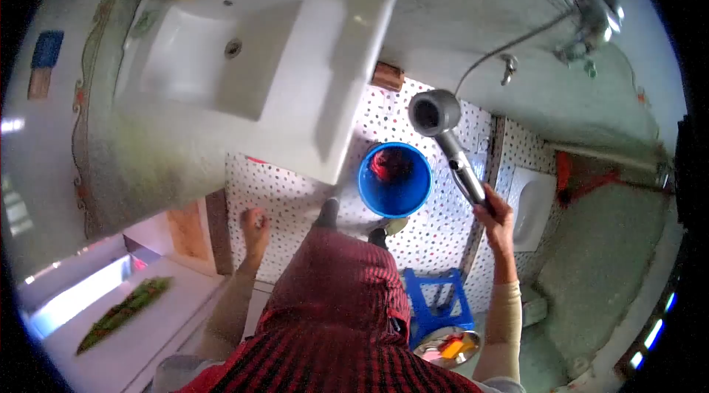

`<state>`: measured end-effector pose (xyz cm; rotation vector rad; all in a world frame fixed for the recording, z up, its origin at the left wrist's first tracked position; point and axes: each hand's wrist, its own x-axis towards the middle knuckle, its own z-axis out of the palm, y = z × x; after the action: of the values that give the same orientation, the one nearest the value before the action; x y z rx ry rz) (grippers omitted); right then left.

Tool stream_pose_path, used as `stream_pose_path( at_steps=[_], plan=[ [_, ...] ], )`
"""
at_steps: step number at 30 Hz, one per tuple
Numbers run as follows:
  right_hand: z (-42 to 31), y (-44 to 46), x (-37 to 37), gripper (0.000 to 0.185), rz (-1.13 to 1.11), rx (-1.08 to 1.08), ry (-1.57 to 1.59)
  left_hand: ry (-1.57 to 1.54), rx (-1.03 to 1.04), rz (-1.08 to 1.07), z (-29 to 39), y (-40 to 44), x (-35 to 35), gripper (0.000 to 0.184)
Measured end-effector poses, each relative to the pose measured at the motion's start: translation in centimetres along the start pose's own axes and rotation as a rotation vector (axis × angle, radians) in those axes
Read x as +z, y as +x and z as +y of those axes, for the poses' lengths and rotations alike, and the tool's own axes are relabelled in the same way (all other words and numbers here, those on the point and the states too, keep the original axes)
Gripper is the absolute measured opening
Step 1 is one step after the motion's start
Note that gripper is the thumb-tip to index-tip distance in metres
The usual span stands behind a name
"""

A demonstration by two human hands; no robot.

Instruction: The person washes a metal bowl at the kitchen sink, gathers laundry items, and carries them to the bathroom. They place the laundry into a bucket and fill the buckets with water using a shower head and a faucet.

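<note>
My right hand (498, 217) is closed around the handle of a grey and silver hand-held shower head (459, 164). Its round, dark-faced head points up and to the left, and a thin grey hose (509, 46) shows behind it. Below and left of the shower head, a blue bucket (362, 190) stands on the dotted floor with something red inside, too dim to name. My left hand (255, 233) hangs on the left side, empty, its fingers loosely curled and a little apart.
A white washbasin (325, 61) juts out at upper left. Chrome taps (591, 20) are on the right wall. A blue stool (436, 301) and a metal bowl (450, 347) of colourful items stand near my right side. A squat toilet (530, 208) lies at right.
</note>
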<state>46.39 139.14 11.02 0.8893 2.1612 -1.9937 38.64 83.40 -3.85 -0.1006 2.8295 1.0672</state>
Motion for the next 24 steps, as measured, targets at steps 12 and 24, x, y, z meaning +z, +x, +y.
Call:
stream_pose_path(
  at_steps=[12,24],
  plan=[
    [-10.1,0.3,4.2,0.037,-0.679,-0.534,-1.206,-0.374,-0.312,-0.292,-2.9,-13.1,7.8,0.013],
    [13.0,15.6,37.7,0.036,-0.237,-1.024,-1.287,-0.023,-0.292,-0.524,-5.9,-17.8,3.6,0.014]
  ],
)
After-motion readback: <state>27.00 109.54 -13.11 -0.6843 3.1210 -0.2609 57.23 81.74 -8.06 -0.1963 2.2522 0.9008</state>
